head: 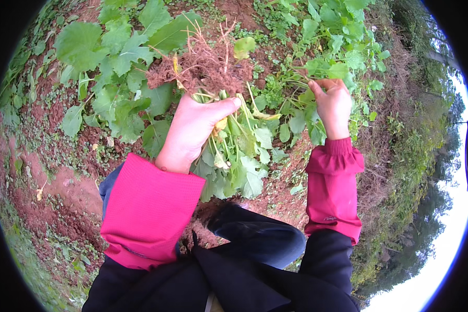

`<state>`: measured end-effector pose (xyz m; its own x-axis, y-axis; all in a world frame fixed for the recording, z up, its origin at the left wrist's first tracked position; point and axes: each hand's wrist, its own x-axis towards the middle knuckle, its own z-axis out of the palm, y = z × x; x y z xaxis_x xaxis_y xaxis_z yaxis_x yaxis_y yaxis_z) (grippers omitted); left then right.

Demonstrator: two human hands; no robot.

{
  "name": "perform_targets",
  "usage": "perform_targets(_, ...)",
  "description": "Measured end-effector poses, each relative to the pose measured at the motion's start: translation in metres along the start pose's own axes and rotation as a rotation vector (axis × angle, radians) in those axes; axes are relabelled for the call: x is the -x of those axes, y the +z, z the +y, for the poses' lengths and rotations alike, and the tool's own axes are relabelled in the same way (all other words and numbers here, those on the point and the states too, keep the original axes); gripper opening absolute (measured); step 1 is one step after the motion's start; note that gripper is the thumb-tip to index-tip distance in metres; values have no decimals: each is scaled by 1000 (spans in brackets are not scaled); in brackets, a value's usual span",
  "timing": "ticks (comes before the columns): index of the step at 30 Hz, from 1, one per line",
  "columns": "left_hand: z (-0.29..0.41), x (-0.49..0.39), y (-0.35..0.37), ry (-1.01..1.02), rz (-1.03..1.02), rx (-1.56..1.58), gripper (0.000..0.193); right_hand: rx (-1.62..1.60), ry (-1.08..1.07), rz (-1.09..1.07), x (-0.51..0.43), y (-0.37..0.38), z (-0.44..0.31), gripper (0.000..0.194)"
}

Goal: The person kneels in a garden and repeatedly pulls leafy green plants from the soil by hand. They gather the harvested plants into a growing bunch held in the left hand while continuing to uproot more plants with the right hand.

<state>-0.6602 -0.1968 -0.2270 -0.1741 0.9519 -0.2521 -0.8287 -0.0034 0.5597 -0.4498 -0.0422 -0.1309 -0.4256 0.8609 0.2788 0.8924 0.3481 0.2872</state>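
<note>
My left hand (197, 126) grips a bunch of uprooted leafy greens (238, 163) around the stems. The bunch is upside down, with its tangled roots (202, 68) caked in reddish soil above my fist and the leaves drooping below. Some of its leaves have yellowed. To the right, my right hand (333, 103) pinches a thin stem between thumb and fingers, at the edge of a patch of leafy plants (339, 70). Leaves partly cover where that stem leads.
Broad-leaved plants (117, 50) grow beyond and left of my left hand. Reddish soil (70, 187) with small weeds spreads around. My bent knee (284, 241) is below the bunch. Dry grass (386, 117) and a bushy bank (417, 156) run along the right.
</note>
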Motion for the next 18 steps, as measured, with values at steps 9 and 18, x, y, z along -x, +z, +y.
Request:
perform_targets(9,-23,-3,10,-35,-45,186,42,-1112,216,-475,6,-33,-118,19)
perform_targets(18,-17,-6,7,-99,-57,257,33,-1421,6,-915,-88,11,-64,33)
